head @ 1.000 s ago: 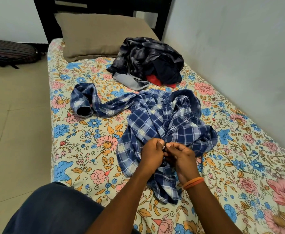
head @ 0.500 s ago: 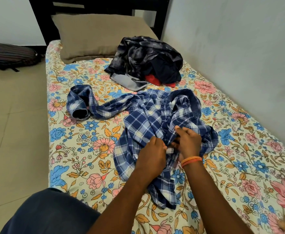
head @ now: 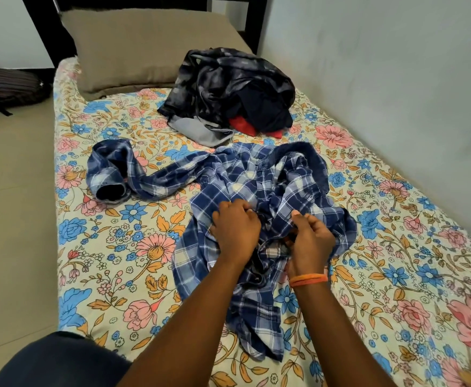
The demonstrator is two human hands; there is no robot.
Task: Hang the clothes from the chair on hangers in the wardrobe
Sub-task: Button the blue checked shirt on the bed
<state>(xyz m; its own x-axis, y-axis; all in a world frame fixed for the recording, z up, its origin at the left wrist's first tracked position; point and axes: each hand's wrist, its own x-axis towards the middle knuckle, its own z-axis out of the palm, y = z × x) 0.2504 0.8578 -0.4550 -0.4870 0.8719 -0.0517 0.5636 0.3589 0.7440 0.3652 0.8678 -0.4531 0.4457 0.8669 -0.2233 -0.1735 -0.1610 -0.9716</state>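
Note:
A blue and white plaid shirt (head: 245, 180) lies crumpled on the floral bedsheet (head: 117, 247), one sleeve stretched out to the left. My left hand (head: 235, 230) grips the cloth at the shirt's front, fingers curled into it. My right hand (head: 309, 241), with an orange band on the wrist, pinches the fabric just to the right of it. Behind the shirt sits a heap of dark clothes (head: 228, 88) with a red piece and a grey piece showing. No hanger, chair or wardrobe is in view.
A brown pillow (head: 145, 48) lies at the head of the bed against a dark headboard. A pale wall (head: 396, 79) runs along the bed's right side. A striped bag (head: 5, 88) rests on the tiled floor at the left. My knee shows at bottom left.
Both hands have shifted up the shirt's front and moved slightly apart, still holding the cloth. The folds under them have been rearranged.

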